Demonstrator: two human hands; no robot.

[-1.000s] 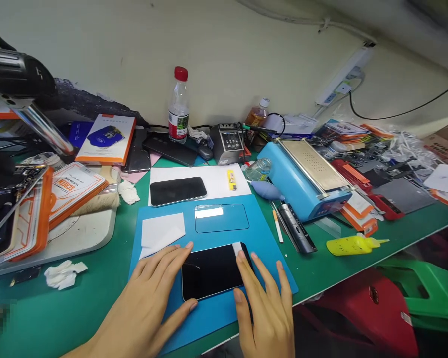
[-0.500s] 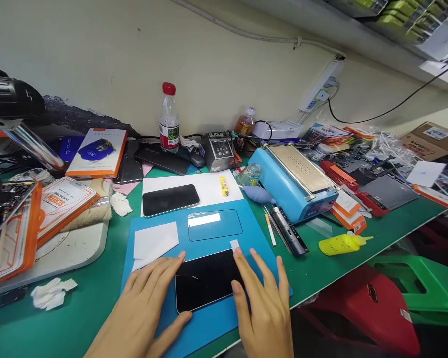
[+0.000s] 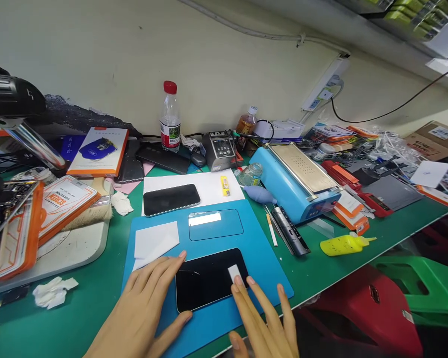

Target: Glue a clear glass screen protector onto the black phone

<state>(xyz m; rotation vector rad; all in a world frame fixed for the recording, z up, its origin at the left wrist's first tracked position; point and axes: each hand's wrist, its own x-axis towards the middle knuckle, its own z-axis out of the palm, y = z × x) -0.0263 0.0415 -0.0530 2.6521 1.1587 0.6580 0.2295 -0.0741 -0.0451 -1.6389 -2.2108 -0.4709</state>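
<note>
As the lower-centre phone (image 3: 205,282) seems steadied by the wide-spread left hand (image 3: 144,298), a strip (image 3: 233,271) is touched by the splayed right hand (image 3: 265,325).

Green tabletop (image 3: 93,320), left of me: orange-and-white packets (image 3: 67,201), pale-bristled brush (image 3: 87,219) partly covered by them, crumpled tissue (image 3: 55,292) nearer me. Further back, box with a blue picture (image 3: 99,150). Red-capped bottle (image 3: 170,133) upright by the wall, grey control unit (image 3: 221,153) to its right. I've got a yellow lighter (image 3: 225,186) lying on a white sheet (image 3: 211,191). My right: blue machine (image 3: 278,180) with a metal top plate (image 3: 304,169), bulb blower (image 3: 259,194) just beside it, cigarette (image 3: 272,229) near a black handheld device (image 3: 290,231), yellow squeeze bottle (image 3: 343,245) on its side. Power strip (image 3: 325,83) on the wall; red stool (image 3: 362,313) and green stool (image 3: 423,293) past the edge.
</note>
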